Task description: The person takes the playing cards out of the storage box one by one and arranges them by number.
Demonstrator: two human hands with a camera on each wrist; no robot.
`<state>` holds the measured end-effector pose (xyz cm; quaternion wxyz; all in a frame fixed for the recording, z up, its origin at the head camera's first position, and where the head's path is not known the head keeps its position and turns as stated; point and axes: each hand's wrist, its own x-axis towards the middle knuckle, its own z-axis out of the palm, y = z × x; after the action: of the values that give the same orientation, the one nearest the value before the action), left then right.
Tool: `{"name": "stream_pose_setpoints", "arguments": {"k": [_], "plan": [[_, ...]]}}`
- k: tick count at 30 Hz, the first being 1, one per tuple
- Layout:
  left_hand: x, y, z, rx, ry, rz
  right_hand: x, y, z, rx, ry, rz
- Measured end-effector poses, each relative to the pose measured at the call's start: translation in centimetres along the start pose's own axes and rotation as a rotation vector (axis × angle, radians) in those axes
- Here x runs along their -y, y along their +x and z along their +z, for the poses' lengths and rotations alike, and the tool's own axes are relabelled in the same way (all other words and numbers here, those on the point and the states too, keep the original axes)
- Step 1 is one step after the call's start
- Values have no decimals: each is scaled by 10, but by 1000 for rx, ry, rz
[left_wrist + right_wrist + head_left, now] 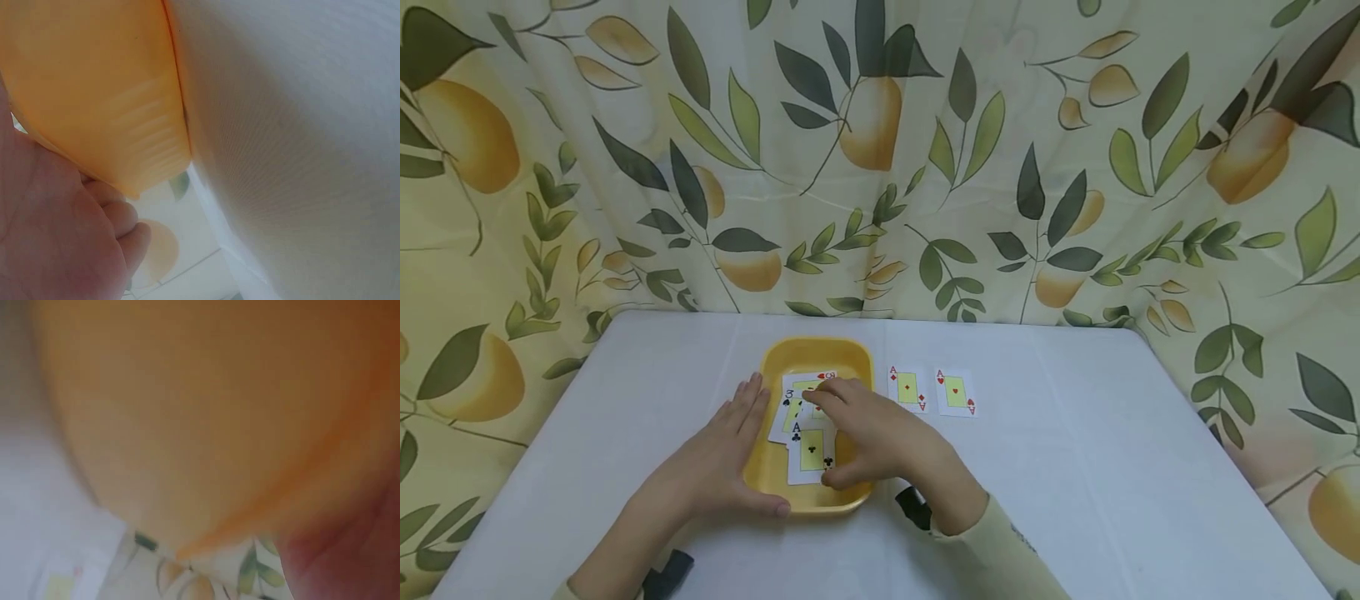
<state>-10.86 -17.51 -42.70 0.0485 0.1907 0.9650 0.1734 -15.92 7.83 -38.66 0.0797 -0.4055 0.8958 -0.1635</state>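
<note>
A yellow plastic tray sits on the white-covered table, with several playing cards inside. On top is the ace of clubs; a three of clubs and a card with a red heart lie partly beneath. My left hand rests along the tray's left rim, fingers extended and thumb near the front rim. Over the tray's right side reaches my right hand, thumb by the ace of clubs' lower corner and fingers spread above the cards, partly hiding them. Whether its fingertips touch a card is unclear.
To the right of the tray, an ace of diamonds and an ace of hearts lie face up side by side. A curtain with a fruit and leaf print hangs behind the table.
</note>
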Motion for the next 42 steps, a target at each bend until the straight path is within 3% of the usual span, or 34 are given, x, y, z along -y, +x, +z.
{"name": "stream_pose_setpoints", "arguments": {"k": [6,11,24,38,42], "plan": [[1,-1,1,-1,-3,25,14,23,17,79,-46,11],[2,-1,0,-25,4,45,10,26,29,112,-123,33],[1,0,-1,-8,14,27,10,26,42,132,-274,33],[1,-1,-1,-20,14,33,13,30,43,145,-271,72],[1,0,-2,4,2,7,15,31,43,160,-271,96]]}}
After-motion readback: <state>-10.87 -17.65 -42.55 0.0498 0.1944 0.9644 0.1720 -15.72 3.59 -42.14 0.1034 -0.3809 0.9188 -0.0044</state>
